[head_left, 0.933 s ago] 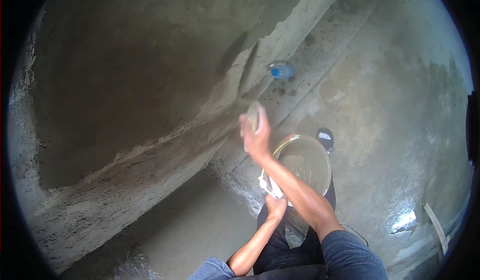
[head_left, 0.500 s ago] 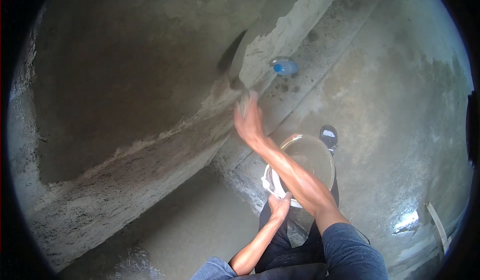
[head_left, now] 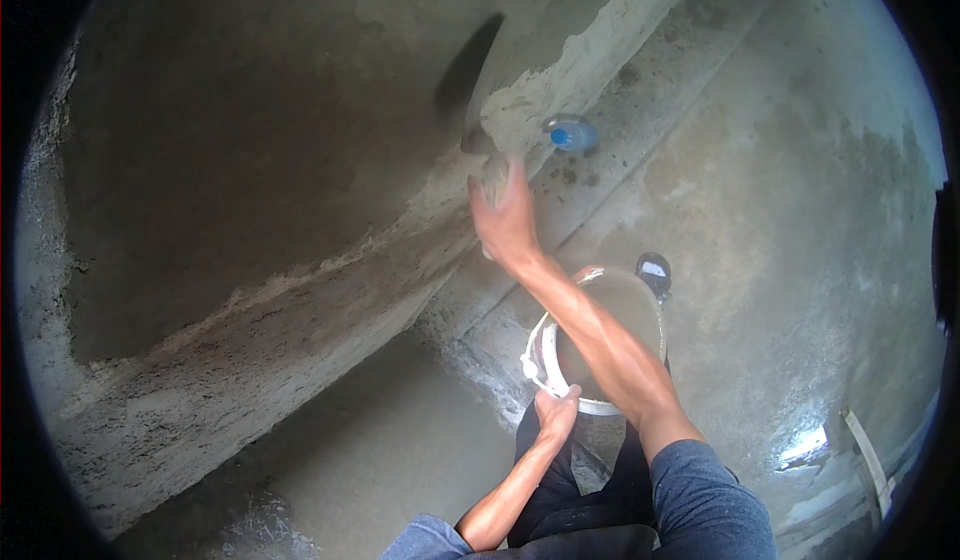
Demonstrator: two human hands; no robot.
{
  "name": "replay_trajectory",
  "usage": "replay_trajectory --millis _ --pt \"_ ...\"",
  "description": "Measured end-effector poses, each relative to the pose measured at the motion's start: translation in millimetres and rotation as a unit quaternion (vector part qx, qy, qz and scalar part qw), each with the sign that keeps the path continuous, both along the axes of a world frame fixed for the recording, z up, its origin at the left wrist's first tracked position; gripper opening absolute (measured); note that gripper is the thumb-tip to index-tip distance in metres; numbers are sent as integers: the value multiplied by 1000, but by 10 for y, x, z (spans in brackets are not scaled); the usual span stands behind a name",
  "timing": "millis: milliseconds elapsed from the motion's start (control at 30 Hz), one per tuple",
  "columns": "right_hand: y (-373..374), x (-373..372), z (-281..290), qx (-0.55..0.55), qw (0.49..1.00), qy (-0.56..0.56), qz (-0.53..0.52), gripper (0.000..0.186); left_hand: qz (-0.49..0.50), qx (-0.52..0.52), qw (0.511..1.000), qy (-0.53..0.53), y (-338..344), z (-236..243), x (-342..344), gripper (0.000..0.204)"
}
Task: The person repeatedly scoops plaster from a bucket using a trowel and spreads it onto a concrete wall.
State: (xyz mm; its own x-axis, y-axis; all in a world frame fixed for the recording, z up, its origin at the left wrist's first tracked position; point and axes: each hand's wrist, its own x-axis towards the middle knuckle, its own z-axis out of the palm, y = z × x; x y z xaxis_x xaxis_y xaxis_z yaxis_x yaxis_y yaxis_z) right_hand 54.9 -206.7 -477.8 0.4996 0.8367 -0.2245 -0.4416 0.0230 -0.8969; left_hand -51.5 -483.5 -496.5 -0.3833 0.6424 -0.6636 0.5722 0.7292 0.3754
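My right hand [head_left: 503,215] reaches over the top edge of a rough concrete wall [head_left: 300,305]. It is closed round the pale handle of what looks like a trowel [head_left: 472,80]. Its dark pointed blade extends away from me, blurred by motion, over the grey plastered surface [head_left: 270,140]. Low in front of my legs, my left hand [head_left: 557,412] grips the near rim of a round bucket [head_left: 598,407] with a white handle at its left side. My right forearm crosses above the bucket and hides part of its mouth; greyish contents show inside.
A clear plastic bottle with a blue cap [head_left: 573,136] lies on the ledge beyond my right hand. My dark shoe [head_left: 655,275] shows beside the bucket. A thin pale strip [head_left: 868,460] lies at the lower right on the concrete floor [head_left: 760,240], near a bright wet patch.
My right hand has shifted slightly farther out, and the trowel's blade has moved away across the surface, showing more of its dark length. My left hand still grips the bucket.
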Motion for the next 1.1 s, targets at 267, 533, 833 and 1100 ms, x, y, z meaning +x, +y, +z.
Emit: replay_trajectory --millis 267,533,833,1100 --pt "123 396 -871 -87 994 -45 -53 31 13 -44 998 -34 -50 -76 141 27" --pt "-45 83 -18 -20 994 -104 -26 32 16 17 999 -21 32 32 -41 15" --pt "277 306 -122 -109 991 79 -24 36 22 -15 999 -18 -68 3 -110 28" --pt "-85 152 285 -20 995 -90 -25 29 45 7 998 -30 -114 77 -175 27"
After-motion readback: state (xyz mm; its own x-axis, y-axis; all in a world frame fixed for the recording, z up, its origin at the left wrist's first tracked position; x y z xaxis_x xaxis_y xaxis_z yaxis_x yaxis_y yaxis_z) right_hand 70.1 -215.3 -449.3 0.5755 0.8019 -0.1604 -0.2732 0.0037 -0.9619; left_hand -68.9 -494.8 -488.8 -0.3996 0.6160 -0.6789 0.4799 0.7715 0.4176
